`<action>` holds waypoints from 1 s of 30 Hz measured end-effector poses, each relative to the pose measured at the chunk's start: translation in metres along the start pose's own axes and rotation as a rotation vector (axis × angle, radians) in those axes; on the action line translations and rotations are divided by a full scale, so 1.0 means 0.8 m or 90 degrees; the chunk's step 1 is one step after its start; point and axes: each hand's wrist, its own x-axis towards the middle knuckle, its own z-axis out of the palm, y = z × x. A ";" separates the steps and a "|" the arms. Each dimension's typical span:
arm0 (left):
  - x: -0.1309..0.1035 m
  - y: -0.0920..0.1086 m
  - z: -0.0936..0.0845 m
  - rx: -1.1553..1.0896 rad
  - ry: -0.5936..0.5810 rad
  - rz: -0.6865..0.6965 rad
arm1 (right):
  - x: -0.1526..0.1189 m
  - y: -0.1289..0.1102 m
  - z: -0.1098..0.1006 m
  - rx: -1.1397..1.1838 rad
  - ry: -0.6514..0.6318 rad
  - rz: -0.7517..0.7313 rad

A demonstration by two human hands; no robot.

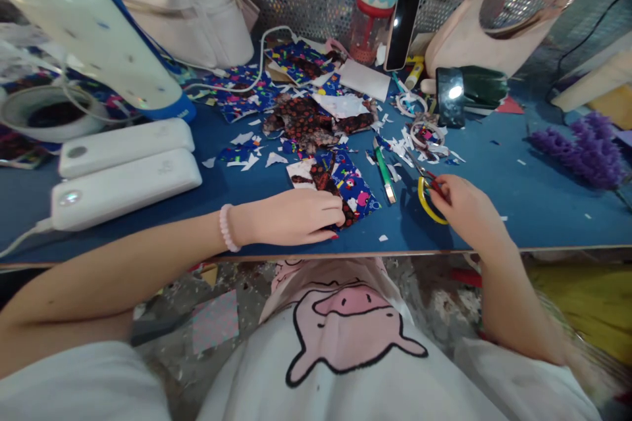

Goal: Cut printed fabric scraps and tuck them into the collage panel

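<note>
My left hand [296, 216], with a pink bead bracelet, rests at the table's front edge. Its curled fingers press on a blue cartoon-printed sheet [359, 187] and a dark, red-spotted piece [323, 174] lying over it; the fingertips are partly hidden. To the right, my right hand [467, 210] is closed on scissors; their yellow handle loop [428, 200] shows beside the fingers, and the blades point away to the upper left. Between the hands lies a green-handled cutter [384, 174], touched by neither.
White and blue scraps [241, 152] and a crumpled dark spotted heap [306, 118] cover the middle. White devices [126, 177] and a tape roll [49, 112] lie left. Behind stand a phone [402, 31], a cup [372, 20] and a pink bag [486, 26]. Purple flowers [582, 148] lie right.
</note>
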 end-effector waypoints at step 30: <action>0.000 0.003 -0.001 -0.054 -0.022 -0.071 | -0.088 -0.092 -0.022 0.054 0.067 -0.272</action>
